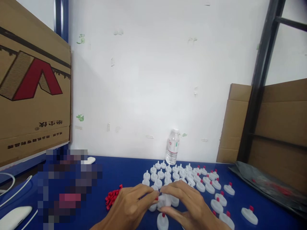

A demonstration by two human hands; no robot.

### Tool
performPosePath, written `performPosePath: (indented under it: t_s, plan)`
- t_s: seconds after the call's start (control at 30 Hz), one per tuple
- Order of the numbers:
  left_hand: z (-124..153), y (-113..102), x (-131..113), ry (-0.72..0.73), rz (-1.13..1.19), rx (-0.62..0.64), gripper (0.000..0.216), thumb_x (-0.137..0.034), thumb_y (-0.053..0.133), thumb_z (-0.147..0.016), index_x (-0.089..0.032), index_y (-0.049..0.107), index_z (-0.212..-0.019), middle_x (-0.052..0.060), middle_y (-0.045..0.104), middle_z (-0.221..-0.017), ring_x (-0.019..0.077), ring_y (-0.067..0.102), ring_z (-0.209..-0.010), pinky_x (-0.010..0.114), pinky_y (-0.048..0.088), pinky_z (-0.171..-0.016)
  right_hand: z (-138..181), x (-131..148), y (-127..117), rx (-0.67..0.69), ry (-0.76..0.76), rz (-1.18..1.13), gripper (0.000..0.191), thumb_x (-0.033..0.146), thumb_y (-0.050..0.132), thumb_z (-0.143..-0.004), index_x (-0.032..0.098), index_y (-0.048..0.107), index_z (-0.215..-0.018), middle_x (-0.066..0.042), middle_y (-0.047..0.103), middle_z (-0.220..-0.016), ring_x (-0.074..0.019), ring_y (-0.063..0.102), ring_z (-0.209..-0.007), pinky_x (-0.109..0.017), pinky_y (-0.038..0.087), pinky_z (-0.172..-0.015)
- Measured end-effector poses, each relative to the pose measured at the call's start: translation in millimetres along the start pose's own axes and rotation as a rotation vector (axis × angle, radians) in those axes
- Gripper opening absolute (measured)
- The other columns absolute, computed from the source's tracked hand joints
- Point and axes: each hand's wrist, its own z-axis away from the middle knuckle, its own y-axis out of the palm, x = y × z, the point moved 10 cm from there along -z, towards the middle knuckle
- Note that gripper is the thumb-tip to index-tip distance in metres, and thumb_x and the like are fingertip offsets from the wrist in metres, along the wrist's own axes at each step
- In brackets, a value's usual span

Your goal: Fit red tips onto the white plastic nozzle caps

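Observation:
My left hand [130, 206] and my right hand [189, 203] meet low in the view over the blue table [124, 174]. The left fingertips pinch a small red plug against a white cap [165, 200] that the right hand's fingers grip. Several white caps [168, 174] stand in rows just beyond the hands. Several white caps with red plugs [217, 204] lie to the right. A small heap of loose red plugs [112, 195] lies left of my left hand. One plugged cap [162, 221] sits just in front of the hands.
A clear water bottle [172, 147] stands against the white wall. A large cardboard box [31, 83] is at the left, flat cardboard [275, 124] and a dark metal post [259, 83] at the right. A dark plastic bag [268, 185] lies at the right; white cables [14, 195] at the left.

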Motion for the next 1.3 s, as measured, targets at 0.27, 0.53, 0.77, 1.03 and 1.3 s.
performPosePath:
  t_s: [0.27, 0.53, 0.77, 1.03, 1.3]
  plan:
    - [1, 8, 1, -0.093, 0.04, 0.036, 0.024, -0.017, 0.04, -0.103, -0.02, 0.059, -0.088, 0.0, 0.06, -0.07, 0.0112, 0.056, -0.056, 0.026, 0.034, -0.048, 0, 14, -6, -0.06, -0.116, 0.006, 0.023, 0.021, 0.067, -0.097, 0.016, 0.062, -0.118, -0.009, 0.076, -0.092, -0.0181, 0.074, -0.089, -0.027, 0.061, -0.079]
    - [4, 14, 6, -0.191, 0.209, 0.039, 0.028, -0.019, 0.04, -0.103, -0.021, 0.055, -0.08, -0.002, 0.057, -0.066, 0.0099, 0.052, -0.055, 0.025, 0.033, -0.049, 1, 24, -6, -0.066, -0.16, 0.104, 0.011, 0.023, 0.061, -0.1, 0.017, 0.066, -0.108, -0.011, 0.077, -0.091, -0.0184, 0.076, -0.082, -0.028, 0.063, -0.077]
    - [6, 17, 6, -0.211, 0.313, 0.086, 0.034, -0.025, 0.036, -0.105, -0.021, 0.054, -0.077, -0.002, 0.058, -0.065, 0.0093, 0.052, -0.056, 0.023, 0.036, -0.053, 3, 24, 1, -0.022, -0.135, 0.085, 0.014, 0.019, 0.059, -0.1, 0.018, 0.065, -0.113, -0.011, 0.075, -0.095, -0.0196, 0.074, -0.086, -0.028, 0.063, -0.077]
    - [15, 5, 75, -0.535, 0.018, 0.342, 0.028, -0.03, 0.038, -0.103, -0.031, 0.06, -0.12, 0.006, 0.056, -0.128, 0.018, 0.064, -0.101, 0.031, 0.05, -0.08, 13, -67, 4, 0.135, 0.305, 0.149, 0.021, 0.02, 0.045, -0.104, 0.026, 0.062, -0.114, -0.011, 0.06, -0.119, -0.0207, 0.069, -0.097, -0.034, 0.06, -0.079]
    - [42, 2, 121, -0.676, -0.204, 0.595, 0.02, -0.028, 0.047, -0.095, -0.024, 0.066, -0.091, 0.008, 0.06, -0.113, 0.0275, 0.061, -0.101, 0.042, 0.05, -0.079, 31, -147, -47, 0.11, 0.551, 0.331, 0.018, 0.042, 0.055, -0.099, 0.026, 0.062, -0.101, -0.008, 0.062, -0.111, -0.0272, 0.064, -0.101, -0.041, 0.052, -0.086]
